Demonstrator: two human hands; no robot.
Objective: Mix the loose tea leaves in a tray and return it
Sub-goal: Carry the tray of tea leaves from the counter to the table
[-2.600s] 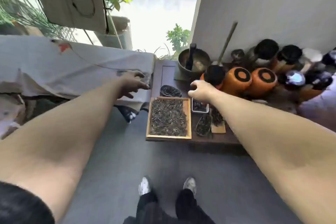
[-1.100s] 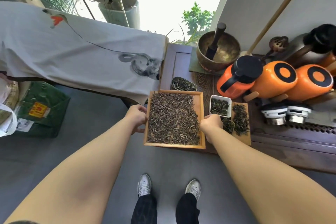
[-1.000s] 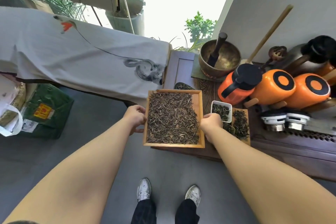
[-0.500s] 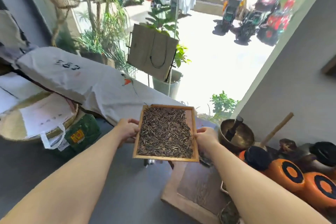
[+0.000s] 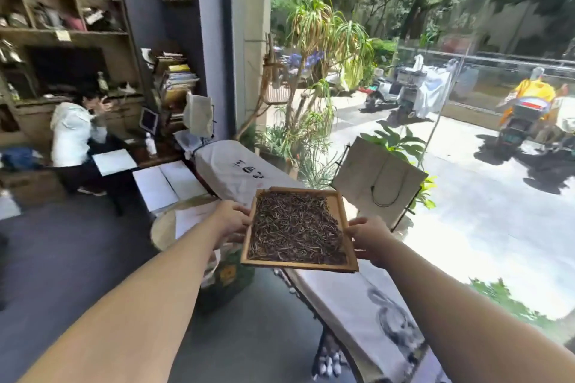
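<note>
- Held in the air at centre frame: wooden tray (image 5: 349, 233), above the edge of a cloth-covered table (image 5: 348, 295) running to lower right.
- Left hand (image 5: 231, 221) gripping the left rim, fingers curled under it.
- Right hand (image 5: 368, 235) gripping the right rim, thumb on top.
- Open grey floor (image 5: 77, 258) at left and below.
- Inside the tray: loose tea leaves (image 5: 295, 232), dark, spread over nearly the whole bottom.
</note>
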